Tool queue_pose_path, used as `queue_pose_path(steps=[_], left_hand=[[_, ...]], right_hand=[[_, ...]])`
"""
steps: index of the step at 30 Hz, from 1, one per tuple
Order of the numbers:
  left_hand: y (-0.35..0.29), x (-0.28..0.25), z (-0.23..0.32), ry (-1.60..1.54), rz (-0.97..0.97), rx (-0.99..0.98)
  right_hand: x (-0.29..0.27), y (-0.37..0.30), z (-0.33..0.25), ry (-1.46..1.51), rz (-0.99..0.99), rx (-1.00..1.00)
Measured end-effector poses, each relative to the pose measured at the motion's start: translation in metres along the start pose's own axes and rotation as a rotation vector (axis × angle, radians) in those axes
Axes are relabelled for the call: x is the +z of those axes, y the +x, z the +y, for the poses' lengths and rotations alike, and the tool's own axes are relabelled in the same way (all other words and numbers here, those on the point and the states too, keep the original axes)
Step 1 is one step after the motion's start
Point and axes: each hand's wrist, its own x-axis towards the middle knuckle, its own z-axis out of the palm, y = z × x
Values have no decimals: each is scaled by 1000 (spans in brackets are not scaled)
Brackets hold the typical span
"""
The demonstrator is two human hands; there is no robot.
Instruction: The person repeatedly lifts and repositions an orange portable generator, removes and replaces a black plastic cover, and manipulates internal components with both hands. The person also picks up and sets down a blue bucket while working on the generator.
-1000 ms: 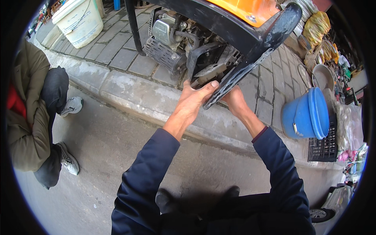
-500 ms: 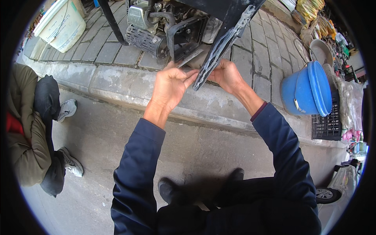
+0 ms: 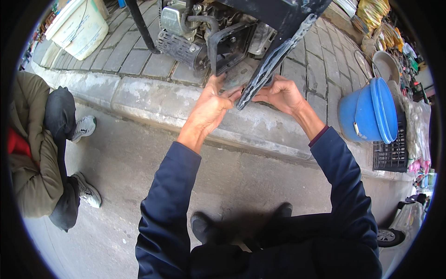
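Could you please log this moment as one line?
left hand: touching black panel edge | right hand: gripping same edge | machine: small engine on kerb

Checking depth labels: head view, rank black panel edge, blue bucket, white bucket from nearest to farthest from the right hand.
1. Black panel edge: touching the right hand, just to its left.
2. Blue bucket: on its side, to the right on the paving.
3. White bucket: far upper left, beyond the engine.

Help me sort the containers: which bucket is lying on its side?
The blue bucket, right of the hands, lies tipped on its side by the kerb; the white bucket, far left, stands upright.
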Motion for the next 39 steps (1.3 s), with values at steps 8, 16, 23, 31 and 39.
queue_pose_path(steps=[8,16,23,31,39], left_hand=[[10,-9,-12,167,23,-36],[21,-19,-30,286,41,-61],[16,-4,-22,400,66,-70],[23,-28,-29,660,74,46],[32,-42,-39,1177,134,608]], right_hand=[[-6,-13,-1,84,36,70],[-2,1,9,-32,414,197],[-5,3,24,-46,470,108],[-5,-4,24,-30,485,62],[-7,-7,20,-22,570,130]])
